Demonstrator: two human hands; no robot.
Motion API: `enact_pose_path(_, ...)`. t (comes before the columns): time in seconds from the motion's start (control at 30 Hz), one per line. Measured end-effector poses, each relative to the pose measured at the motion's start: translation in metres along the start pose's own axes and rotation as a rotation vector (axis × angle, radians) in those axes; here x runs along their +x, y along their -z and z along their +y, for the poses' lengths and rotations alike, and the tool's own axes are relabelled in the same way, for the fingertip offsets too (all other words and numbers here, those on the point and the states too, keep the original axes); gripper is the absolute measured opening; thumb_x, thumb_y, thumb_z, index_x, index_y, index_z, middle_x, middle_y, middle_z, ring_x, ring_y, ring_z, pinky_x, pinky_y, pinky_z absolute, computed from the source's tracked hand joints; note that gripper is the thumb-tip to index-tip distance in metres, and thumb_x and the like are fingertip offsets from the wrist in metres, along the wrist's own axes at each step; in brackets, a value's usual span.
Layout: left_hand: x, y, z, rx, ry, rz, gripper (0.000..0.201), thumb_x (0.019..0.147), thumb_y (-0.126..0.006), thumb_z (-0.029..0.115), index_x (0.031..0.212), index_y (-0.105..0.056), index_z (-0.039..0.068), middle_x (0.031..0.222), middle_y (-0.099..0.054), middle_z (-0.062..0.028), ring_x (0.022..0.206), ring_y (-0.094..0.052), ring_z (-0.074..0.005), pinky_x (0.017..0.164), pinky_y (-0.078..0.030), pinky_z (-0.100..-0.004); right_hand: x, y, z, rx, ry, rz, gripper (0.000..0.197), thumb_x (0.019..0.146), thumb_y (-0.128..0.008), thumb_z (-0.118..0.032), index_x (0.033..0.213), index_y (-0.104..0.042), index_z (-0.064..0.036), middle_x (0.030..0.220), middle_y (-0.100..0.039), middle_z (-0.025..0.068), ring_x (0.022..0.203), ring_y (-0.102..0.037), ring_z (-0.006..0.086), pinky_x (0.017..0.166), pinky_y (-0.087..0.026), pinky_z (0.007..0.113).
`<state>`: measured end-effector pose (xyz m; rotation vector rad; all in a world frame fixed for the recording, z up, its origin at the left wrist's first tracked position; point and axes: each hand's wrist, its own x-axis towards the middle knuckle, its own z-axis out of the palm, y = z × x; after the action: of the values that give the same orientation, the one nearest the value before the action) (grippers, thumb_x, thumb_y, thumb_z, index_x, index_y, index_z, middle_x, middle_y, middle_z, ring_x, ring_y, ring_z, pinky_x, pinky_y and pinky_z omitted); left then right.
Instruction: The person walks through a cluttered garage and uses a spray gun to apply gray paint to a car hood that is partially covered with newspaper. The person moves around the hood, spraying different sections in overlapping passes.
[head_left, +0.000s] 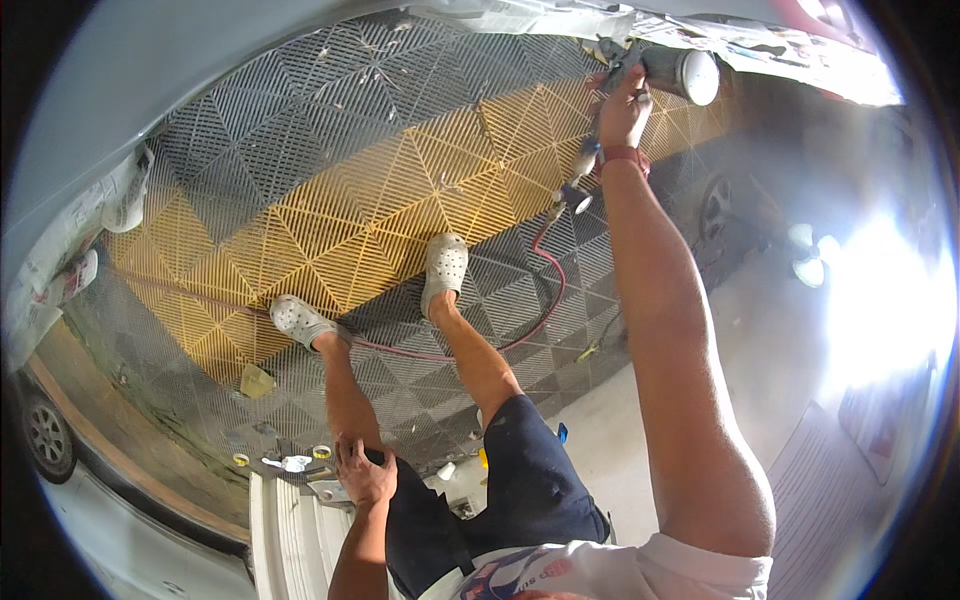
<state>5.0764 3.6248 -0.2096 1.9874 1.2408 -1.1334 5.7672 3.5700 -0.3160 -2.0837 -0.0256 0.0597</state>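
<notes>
My right hand [622, 108] is stretched out far ahead and gripped around a spray gun [660, 68] with a pale cup, held close to a light masked car panel [300, 40] at the top. A red air hose [545, 290] hangs from the gun's base and loops down over the floor. My left hand [362, 472] rests on my left thigh over dark shorts, fingers spread, holding nothing. My feet in pale perforated clogs [445, 265] stand on the grid floor.
The floor is grey and yellow plastic grid tiles [330, 190]. Tape rolls and small parts [285, 460] lie near a white panel [290, 540] at lower left. A car wheel [45, 435] shows at far left. Bright glare and another wheel [715, 205] are at right.
</notes>
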Motion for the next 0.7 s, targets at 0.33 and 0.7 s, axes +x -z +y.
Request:
enact_pose_path(0.33,0.001,0.002,0.009,-0.019,0.004,-0.029,0.066,0.089,-0.078,0.042,0.137,-0.065,-0.001,0.159,-0.050,-0.0229,0.149,-0.044,-0.0425,0.126,-0.035,-0.0523,0.092,0.076,0.011,-0.221,0.105,0.308,0.075,0.113,-0.037,-0.053,0.082,-0.072,0.0057,0.065,-0.073,0.0142,0.047,-0.067,0.0258,0.045,-0.055,0.036)
enact_pose_path(0.7,0.001,0.012,0.000,-0.046,0.069,-0.058,0.068,0.091,-0.074,0.048,0.140,-0.065,0.002,0.156,-0.052,-0.0225,0.150,-0.043,-0.0410,0.126,-0.035,-0.0540,-0.059,0.002,-0.080,0.015,-0.045,-0.053,0.059,0.116,-0.039,-0.048,0.095,-0.068,-0.0006,0.078,-0.074,0.0075,0.045,-0.056,0.0148,0.044,-0.046,0.030)
